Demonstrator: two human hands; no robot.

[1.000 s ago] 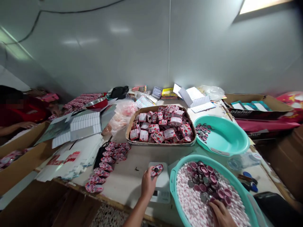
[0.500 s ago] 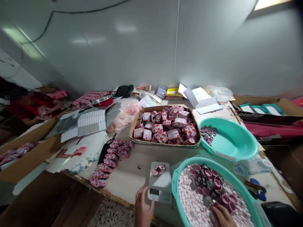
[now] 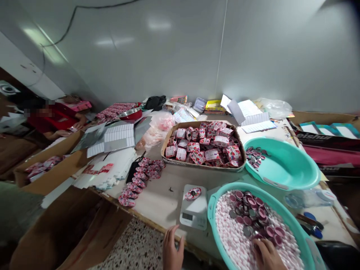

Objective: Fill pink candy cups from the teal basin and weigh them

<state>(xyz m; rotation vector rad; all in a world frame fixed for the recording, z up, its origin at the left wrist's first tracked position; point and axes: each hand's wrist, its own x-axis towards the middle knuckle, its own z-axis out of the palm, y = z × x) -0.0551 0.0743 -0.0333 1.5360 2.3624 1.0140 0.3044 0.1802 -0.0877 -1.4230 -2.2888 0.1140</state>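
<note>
My left hand point(image 3: 172, 249) is held with fingers apart and nothing in it, just below a white scale point(image 3: 194, 208) at the table's front edge. On the scale lies one red-and-white patterned packet point(image 3: 193, 193). My right hand point(image 3: 267, 253) reaches into a teal basin point(image 3: 212, 212), its fingers bent down among small white-and-pink pieces point(image 3: 230, 234). Pink and silver round caps point(image 3: 250, 210) are heaped just beyond those fingers. Whatever the fingertips hold, if anything, is hidden.
Behind the scale stands a tray of patterned rolls point(image 3: 204, 146). A second teal basin point(image 3: 292, 161) holds more caps. Rows of patterned packets point(image 3: 137, 182) and stacked papers point(image 3: 109, 168) lie left. A person in red point(image 3: 63, 120) sits at far left beside a cardboard box point(image 3: 56, 168).
The view has turned slightly left, shifting the scene rightward. My left hand sits a little farther from the scale. My right hand stays in the basin.
</note>
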